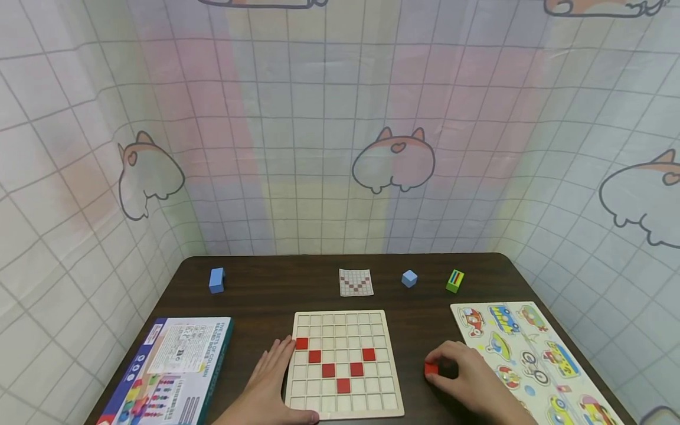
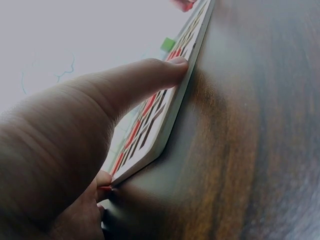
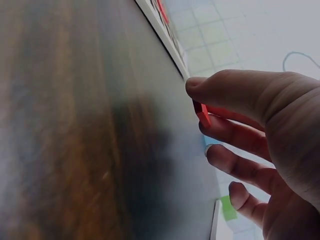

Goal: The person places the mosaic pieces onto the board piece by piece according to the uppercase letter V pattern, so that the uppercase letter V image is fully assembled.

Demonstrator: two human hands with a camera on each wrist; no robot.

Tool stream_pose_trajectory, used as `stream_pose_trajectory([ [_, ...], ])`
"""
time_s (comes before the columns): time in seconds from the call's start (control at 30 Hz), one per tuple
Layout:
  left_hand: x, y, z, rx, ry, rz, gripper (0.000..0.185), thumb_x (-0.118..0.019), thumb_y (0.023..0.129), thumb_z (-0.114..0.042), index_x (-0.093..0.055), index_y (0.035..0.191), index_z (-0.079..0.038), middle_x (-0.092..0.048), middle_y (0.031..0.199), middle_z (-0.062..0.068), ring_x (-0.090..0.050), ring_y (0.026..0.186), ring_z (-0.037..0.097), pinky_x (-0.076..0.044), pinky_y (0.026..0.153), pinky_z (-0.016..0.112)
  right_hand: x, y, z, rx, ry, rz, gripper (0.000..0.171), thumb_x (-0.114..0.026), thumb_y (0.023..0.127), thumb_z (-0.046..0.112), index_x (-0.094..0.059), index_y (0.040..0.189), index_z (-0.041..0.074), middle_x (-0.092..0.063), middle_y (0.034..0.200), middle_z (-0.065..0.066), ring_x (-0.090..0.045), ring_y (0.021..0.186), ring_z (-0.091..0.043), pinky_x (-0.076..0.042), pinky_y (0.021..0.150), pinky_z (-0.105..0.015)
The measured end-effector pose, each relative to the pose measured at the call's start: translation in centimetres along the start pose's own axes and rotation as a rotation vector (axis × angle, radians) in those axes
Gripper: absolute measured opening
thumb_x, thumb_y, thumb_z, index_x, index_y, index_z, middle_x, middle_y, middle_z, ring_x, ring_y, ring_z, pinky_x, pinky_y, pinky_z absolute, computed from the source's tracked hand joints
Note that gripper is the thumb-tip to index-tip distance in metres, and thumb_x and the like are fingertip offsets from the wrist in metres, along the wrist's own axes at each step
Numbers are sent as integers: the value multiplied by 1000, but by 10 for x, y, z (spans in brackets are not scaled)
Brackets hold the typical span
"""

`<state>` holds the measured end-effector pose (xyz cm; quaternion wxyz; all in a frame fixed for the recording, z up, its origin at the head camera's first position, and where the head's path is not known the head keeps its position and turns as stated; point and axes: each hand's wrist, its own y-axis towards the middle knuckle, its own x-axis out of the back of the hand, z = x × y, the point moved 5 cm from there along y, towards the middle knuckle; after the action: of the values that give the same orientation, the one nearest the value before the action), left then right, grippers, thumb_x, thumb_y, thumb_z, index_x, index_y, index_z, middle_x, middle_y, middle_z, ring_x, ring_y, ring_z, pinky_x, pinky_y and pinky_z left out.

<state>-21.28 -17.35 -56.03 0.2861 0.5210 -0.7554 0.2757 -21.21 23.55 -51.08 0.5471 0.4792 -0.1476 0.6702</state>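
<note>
A pale grid board (image 1: 366, 406) lies flat on the table, with several red squares forming a V shape in its cells. My left hand (image 1: 271, 386) rests against the board's left side, fingers fairly straight, its thumb on the near edge. In the left wrist view the thumb (image 2: 135, 82) touches the board's rim (image 2: 172, 112). To the right of the board, my right hand (image 1: 473, 375) pinches a small red tile (image 1: 431, 368) between thumb and fingers. The right wrist view shows this tile (image 3: 202, 114) just above the tabletop, its other fingers loosely bent.
A small printed pattern card (image 1: 356, 283) lies behind the board. Blue blocks (image 1: 216, 280), a blue cube (image 1: 409, 278) and a green striped block (image 1: 454, 281) stand along the back. A boxed set (image 1: 212, 330) lies left; a picture puzzle board (image 1: 523, 336) lies right, close to my right hand.
</note>
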Motion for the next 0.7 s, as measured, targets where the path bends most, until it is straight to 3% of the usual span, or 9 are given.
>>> stream_pose_trajectory([
  [0.7,0,0,0,1,-3,3,154,-93,63,-81,-20,179,-10,-24,185,16,-13,173,47,-7,138,74,-27,37,6,-48,58,111,15,-89,97,33,-81,110,31,-73,107,25,-65,106,-4,-59,95,-34],
])
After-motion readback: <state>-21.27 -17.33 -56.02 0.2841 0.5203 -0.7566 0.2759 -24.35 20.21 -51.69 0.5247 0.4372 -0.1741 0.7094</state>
